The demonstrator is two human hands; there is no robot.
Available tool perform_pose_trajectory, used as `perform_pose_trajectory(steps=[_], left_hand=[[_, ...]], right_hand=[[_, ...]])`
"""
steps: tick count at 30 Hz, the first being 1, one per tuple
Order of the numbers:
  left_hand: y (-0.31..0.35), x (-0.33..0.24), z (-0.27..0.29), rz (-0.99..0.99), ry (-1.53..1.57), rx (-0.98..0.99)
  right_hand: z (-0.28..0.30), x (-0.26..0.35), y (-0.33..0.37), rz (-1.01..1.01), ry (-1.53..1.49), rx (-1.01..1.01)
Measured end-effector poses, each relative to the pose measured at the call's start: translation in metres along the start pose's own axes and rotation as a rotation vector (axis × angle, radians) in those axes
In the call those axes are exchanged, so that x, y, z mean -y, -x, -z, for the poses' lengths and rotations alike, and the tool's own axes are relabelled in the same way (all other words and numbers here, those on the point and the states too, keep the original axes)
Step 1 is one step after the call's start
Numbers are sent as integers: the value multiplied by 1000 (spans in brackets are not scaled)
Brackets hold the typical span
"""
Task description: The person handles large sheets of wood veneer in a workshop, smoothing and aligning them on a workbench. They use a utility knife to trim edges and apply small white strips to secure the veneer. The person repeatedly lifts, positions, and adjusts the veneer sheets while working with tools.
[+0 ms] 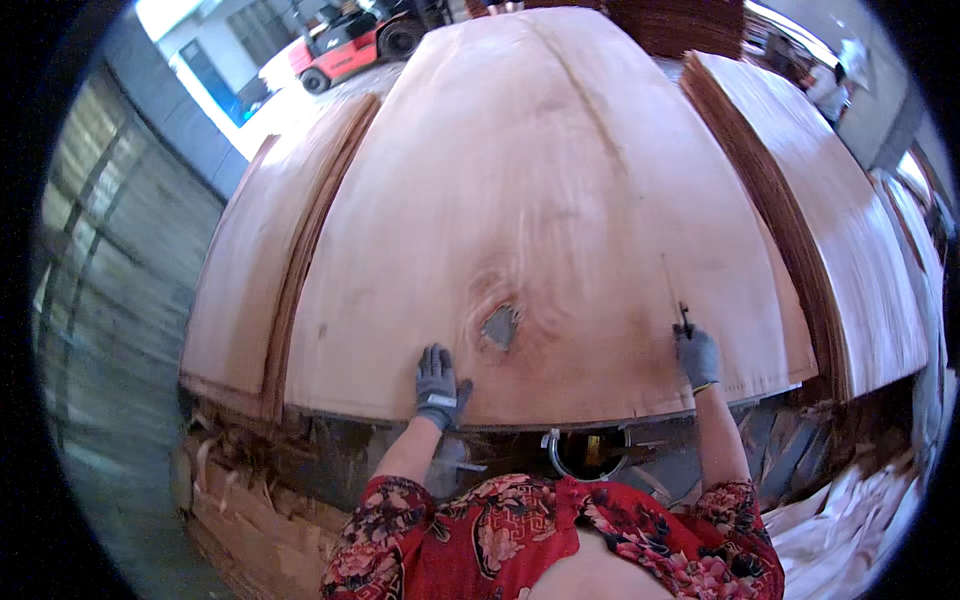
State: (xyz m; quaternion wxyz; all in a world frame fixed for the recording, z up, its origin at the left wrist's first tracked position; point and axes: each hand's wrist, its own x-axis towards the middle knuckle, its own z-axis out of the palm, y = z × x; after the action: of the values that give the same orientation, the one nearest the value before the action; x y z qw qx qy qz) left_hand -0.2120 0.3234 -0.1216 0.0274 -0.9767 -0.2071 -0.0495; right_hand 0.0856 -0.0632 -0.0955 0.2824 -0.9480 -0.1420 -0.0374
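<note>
Pale, wide wood veneer sheet (560,240) lies flat in front of you, its near edge just before your body, between a pale veneer stack with brown edges (240,290) on your left and another brown-edged veneer stack (835,230) on your right. Your grey-gloved left hand (438,385) is open, palm down on the sheet near that edge, thumb out. Your grey-gloved right hand (697,357) is closed around a slim dark tool (684,318), tip pointing away from you; can't tell if it touches wood. Ragged grey spot (499,327) sits between your hands, farther out than the left. Loose veneer scraps (840,530) lower right; red forklift (345,55) far upper left.
</note>
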Motion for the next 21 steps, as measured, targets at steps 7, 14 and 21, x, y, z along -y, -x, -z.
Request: perform_pose_trajectory(steps=[7, 14, 21], left_hand=[[8, 8, 10, 19, 141, -66], [28, 11, 43, -80, 662, -253], [96, 11, 321, -940, 484, -369]], right_hand=[[11, 2, 40, -15, 13, -136], [0, 18, 166, -318, -331, 28], [11, 9, 273, -143, -298, 1]])
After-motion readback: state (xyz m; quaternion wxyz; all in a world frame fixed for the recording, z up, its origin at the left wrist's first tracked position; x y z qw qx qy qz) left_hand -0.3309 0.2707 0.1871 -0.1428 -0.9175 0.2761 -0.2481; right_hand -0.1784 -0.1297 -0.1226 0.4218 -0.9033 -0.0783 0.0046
